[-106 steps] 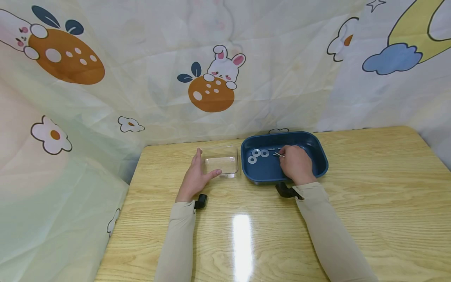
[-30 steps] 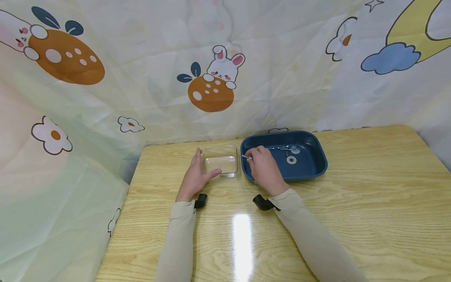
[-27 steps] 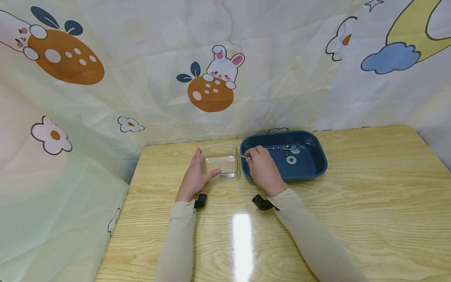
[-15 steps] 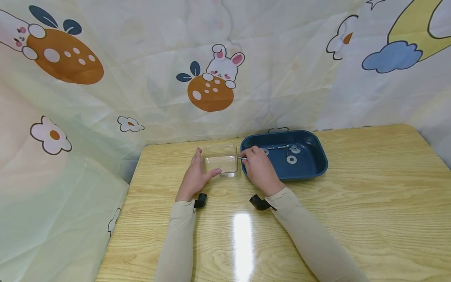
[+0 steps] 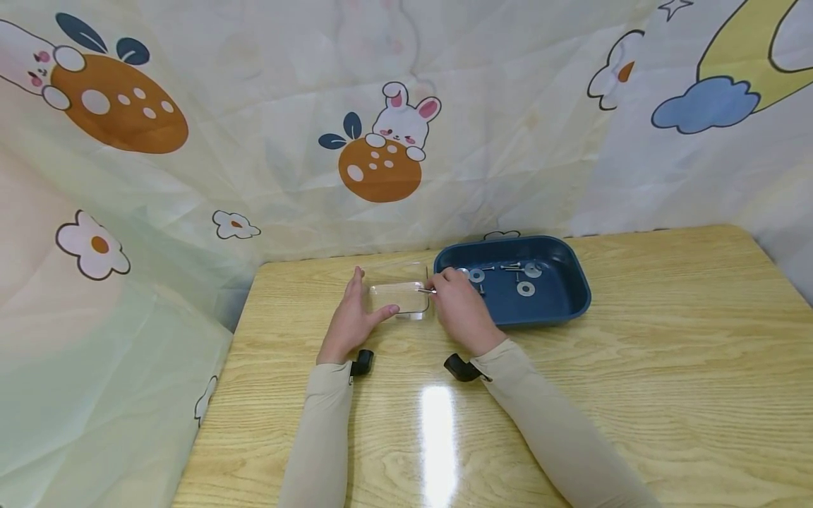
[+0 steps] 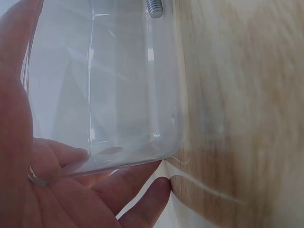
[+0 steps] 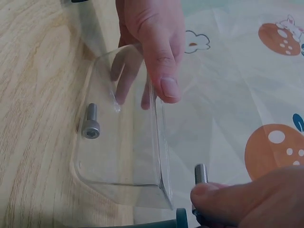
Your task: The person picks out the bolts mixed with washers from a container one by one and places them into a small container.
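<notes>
A clear plastic box (image 5: 396, 295) stands on the table, open at the top. My left hand (image 5: 353, 321) holds it from the left, thumb along the near side and fingers round the other side. Between thumb and fingertips, my right hand (image 5: 460, 307) pinches a metal screw (image 7: 201, 174), its threaded end pointing out over the box's right rim. Inside the box a second screw (image 7: 91, 122) with a hex-socket head shows low near the base; its threaded end (image 6: 155, 8) appears in the left wrist view. The right fingertips are partly hidden in the head view.
A dark blue tray (image 5: 559, 303) stands right beside the box, under the right hand's outer edge. Several flat washers (image 5: 525, 288) and loose screws (image 5: 511, 267) lie in it. Behind the wooden table (image 5: 667, 353) hangs a printed cloth (image 5: 508, 155).
The right hand has come out of the tray and moved left to the box's rim with the screw. More washers show where it was. The left hand and box have not moved.
</notes>
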The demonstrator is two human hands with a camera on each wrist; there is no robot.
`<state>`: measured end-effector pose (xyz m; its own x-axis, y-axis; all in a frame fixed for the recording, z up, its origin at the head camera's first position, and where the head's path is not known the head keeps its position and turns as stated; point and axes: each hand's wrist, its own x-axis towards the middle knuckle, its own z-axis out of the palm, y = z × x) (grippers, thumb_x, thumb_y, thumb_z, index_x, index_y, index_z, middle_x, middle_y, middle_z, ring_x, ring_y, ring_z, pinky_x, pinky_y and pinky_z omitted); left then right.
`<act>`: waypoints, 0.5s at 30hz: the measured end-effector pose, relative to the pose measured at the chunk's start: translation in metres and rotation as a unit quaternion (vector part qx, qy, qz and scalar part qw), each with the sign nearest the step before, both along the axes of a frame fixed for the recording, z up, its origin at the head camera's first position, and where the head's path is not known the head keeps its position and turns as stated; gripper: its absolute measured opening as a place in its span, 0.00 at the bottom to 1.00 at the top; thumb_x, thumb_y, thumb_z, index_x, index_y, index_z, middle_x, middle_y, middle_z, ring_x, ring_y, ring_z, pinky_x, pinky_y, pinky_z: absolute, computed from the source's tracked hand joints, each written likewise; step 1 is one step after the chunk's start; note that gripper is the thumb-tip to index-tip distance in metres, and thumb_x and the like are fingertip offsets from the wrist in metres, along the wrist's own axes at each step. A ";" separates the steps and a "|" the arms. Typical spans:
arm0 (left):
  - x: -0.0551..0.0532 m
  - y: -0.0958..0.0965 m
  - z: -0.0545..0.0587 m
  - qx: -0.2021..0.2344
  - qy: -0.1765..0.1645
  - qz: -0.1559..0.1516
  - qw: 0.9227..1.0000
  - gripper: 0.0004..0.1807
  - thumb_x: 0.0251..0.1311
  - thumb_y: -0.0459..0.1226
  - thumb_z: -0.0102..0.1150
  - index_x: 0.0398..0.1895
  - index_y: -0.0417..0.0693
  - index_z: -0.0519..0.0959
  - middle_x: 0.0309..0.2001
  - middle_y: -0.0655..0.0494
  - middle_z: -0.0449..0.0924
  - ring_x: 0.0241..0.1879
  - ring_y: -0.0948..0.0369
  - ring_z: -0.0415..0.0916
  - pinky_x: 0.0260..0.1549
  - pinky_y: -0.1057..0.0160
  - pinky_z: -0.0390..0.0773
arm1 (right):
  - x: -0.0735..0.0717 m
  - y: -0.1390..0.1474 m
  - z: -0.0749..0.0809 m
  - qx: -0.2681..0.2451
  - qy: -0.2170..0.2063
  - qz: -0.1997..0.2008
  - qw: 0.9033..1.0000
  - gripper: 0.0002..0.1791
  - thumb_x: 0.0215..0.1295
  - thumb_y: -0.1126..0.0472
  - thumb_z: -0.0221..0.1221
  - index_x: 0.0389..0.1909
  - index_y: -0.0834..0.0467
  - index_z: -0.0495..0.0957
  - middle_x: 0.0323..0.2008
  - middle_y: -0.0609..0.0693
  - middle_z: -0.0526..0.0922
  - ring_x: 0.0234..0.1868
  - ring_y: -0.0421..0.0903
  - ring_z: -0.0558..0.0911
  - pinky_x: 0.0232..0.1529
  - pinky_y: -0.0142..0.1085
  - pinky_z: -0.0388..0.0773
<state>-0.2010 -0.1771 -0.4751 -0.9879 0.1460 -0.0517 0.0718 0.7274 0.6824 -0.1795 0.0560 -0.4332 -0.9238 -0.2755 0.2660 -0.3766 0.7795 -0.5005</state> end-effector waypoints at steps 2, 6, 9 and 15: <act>0.000 0.000 0.000 0.002 0.000 -0.001 1.000 0.66 0.56 0.65 0.65 0.82 0.49 0.32 0.81 0.51 0.40 0.76 0.45 0.49 0.70 0.42 0.58 | 0.001 -0.001 0.000 0.004 -0.002 0.007 1.000 0.06 0.69 0.68 0.62 0.45 0.62 0.83 0.42 0.56 0.79 0.45 0.52 0.76 0.44 0.43 0.79; 0.000 0.001 0.001 0.001 0.002 -0.001 1.000 0.66 0.56 0.64 0.66 0.82 0.48 0.33 0.81 0.51 0.40 0.76 0.45 0.49 0.70 0.42 0.57 | 0.001 -0.003 -0.001 0.018 -0.012 0.016 1.000 0.06 0.69 0.67 0.62 0.44 0.60 0.83 0.41 0.54 0.78 0.44 0.50 0.75 0.44 0.42 0.78; 0.000 0.001 0.001 0.002 0.002 -0.001 1.000 0.66 0.57 0.63 0.66 0.82 0.48 0.33 0.81 0.51 0.40 0.76 0.45 0.49 0.70 0.41 0.58 | 0.000 -0.003 -0.002 0.028 -0.010 0.018 0.999 0.06 0.70 0.67 0.62 0.44 0.60 0.83 0.41 0.54 0.78 0.43 0.50 0.75 0.43 0.41 0.78; 0.000 0.000 0.001 0.001 0.002 0.000 1.000 0.66 0.56 0.64 0.66 0.82 0.48 0.33 0.81 0.52 0.40 0.76 0.46 0.49 0.70 0.42 0.58 | 0.000 -0.006 -0.002 0.046 0.004 0.023 0.999 0.06 0.69 0.66 0.63 0.44 0.59 0.83 0.41 0.54 0.79 0.43 0.51 0.76 0.43 0.42 0.79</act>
<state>-0.2011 -0.1773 -0.4743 -0.9881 0.1461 -0.0480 0.0740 0.7254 0.6843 -0.1796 0.0505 -0.4351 -0.9074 -0.3410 0.2456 -0.4170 0.8036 -0.4246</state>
